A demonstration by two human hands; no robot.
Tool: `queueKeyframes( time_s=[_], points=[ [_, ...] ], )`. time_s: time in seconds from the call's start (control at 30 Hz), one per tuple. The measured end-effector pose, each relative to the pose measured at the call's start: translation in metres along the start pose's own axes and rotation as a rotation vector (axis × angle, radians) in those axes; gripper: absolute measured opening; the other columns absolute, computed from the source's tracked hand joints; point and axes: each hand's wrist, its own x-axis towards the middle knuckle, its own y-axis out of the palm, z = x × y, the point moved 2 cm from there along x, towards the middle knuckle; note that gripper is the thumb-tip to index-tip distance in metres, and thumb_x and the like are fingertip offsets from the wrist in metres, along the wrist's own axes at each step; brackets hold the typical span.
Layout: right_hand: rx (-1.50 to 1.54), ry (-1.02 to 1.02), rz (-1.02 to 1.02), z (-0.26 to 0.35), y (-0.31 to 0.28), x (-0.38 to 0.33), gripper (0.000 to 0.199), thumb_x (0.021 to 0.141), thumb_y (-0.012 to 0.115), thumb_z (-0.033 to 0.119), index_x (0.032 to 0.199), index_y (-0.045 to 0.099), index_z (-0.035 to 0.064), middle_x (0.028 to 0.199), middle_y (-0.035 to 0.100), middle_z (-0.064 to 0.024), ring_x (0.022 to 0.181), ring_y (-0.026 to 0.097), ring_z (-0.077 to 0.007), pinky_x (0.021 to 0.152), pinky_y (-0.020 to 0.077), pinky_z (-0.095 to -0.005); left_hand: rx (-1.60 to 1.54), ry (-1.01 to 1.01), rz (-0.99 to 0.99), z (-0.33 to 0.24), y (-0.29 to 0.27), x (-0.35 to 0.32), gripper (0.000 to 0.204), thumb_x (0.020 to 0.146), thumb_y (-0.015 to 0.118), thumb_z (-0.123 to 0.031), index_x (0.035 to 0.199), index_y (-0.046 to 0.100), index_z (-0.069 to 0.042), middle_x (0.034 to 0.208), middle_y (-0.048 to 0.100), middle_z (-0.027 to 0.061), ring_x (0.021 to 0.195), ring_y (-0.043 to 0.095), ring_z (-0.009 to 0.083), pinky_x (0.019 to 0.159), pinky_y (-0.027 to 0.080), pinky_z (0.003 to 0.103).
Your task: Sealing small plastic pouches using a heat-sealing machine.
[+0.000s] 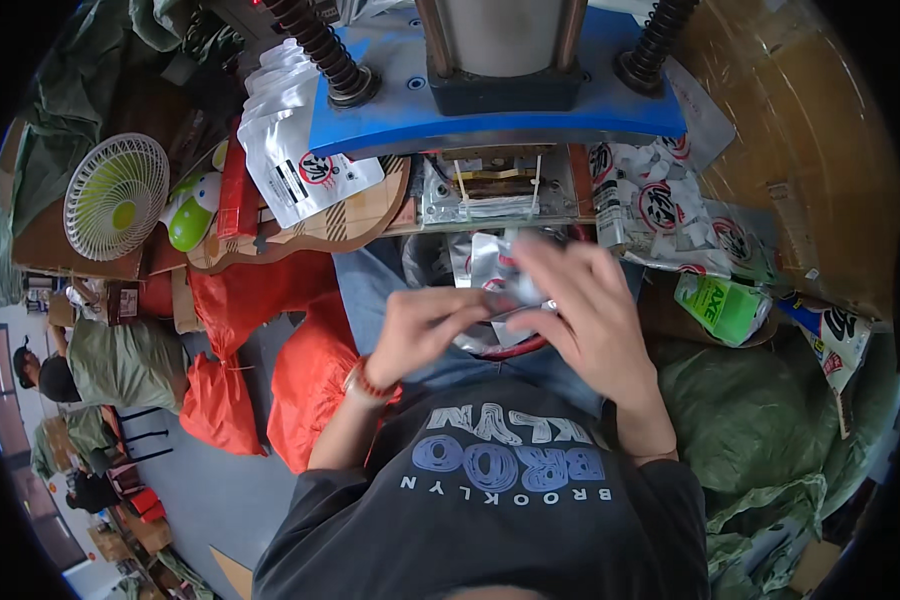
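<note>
A cluttered workshop with a grey floor surrounds a press, whose blue plate stands under two coil springs. Left of the plate are fanned silver pouches and, farther out, a white fan; red bags slump nearer the wearer on that side. Right of the plate lie more printed pouches, with a green sack nearer the wearer.

The wearer's hands meet in front of the plate, above the lap. The left hand has its thumb and forefinger nearly together, pinching a small silvery piece. The right hand is spread wide, thumb well apart from the fingers; blur hides whether it touches the piece. The piece sits between the hands, in front of the plate, too smeared to tell its long axis or which way it points. Just beyond it, nearer the plate, a flat silver pouch lies with its long axis running roughly toward the plate.
</note>
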Motion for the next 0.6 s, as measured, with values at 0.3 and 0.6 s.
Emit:
queueKeyframes(
  time_s=[0.3, 0.6],
  points=[
    [-0.213, 0.384, -0.331, -0.097, -0.03, -0.007, 0.038, 0.096, 0.054, 0.023, 0.127, 0.054, 0.0007, 0.129, 0.056, -0.0208, 0.118, 0.052, -0.0391, 0.101, 0.0381, -0.0442, -0.999, -0.721, -0.238, 0.055, 0.031, 0.063, 0.019, 0.09, 0.067, -0.014, 0.095, 0.069, 0.004, 0.085, 0.071, 0.0086, 0.07, 0.066, 0.0098, 0.061, 0.052, 0.023],
    [-0.193, 0.654, 0.085, -0.131, -0.01, -0.047, 0.035, 0.099, 0.048, 0.029, 0.118, 0.059, 0.0028, 0.119, 0.057, -0.0179, 0.117, 0.047, -0.0358, 0.102, 0.0316, -0.0459, 0.134, -0.425, -0.373, 0.09, -0.04, 0.057, 0.057, 0.082, 0.074, -0.033, 0.126, 0.056, -0.001, 0.124, 0.058, 0.0163, 0.11, 0.056, 0.0275, 0.091, 0.046, 0.039]
  ],
)
